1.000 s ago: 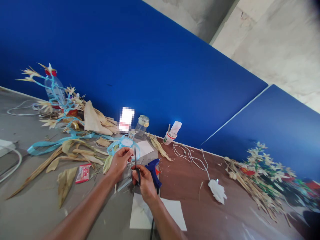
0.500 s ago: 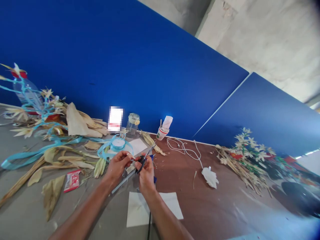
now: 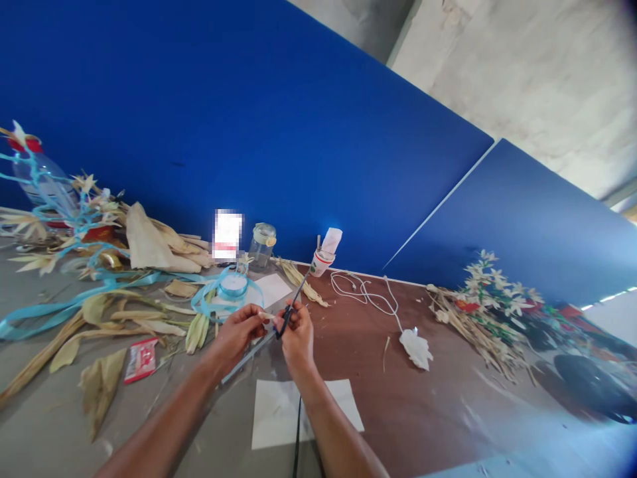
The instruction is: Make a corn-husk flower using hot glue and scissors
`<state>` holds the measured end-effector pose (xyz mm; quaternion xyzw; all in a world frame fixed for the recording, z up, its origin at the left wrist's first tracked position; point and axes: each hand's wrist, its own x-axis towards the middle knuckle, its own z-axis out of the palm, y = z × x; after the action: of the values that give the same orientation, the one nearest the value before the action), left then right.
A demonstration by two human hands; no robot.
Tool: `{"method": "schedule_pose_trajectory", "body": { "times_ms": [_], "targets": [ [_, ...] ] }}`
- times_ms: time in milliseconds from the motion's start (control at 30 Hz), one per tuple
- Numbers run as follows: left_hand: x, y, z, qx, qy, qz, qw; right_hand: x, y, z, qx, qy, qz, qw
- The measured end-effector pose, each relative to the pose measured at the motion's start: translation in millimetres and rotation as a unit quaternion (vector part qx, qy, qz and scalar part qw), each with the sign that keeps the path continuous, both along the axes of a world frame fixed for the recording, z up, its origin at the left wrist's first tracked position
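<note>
Head view: left hand (image 3: 243,327) pinches a small pale piece (image 3: 267,316) at the fingertips; can't tell if right-hand fingers touch it too. Right hand (image 3: 298,335) grips dark-handled scissors (image 3: 285,320), blades pointing away, angled right. Both above worktop (image 3: 383,411), near side of blue ribbon spool (image 3: 233,285). White paper (image 3: 271,415) partly behind right forearm.
</note>
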<state>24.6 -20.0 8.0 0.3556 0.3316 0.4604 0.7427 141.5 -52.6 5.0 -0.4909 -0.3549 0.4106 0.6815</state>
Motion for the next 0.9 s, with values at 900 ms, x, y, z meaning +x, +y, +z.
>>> {"method": "schedule_pose_trajectory", "body": {
  "times_ms": [900],
  "targets": [
    [1,1,-4.1,0.058,0.094,-0.047,0.993,1,4,-2.6,-0.003,-0.037,-0.027,0.999]
  ]
}}
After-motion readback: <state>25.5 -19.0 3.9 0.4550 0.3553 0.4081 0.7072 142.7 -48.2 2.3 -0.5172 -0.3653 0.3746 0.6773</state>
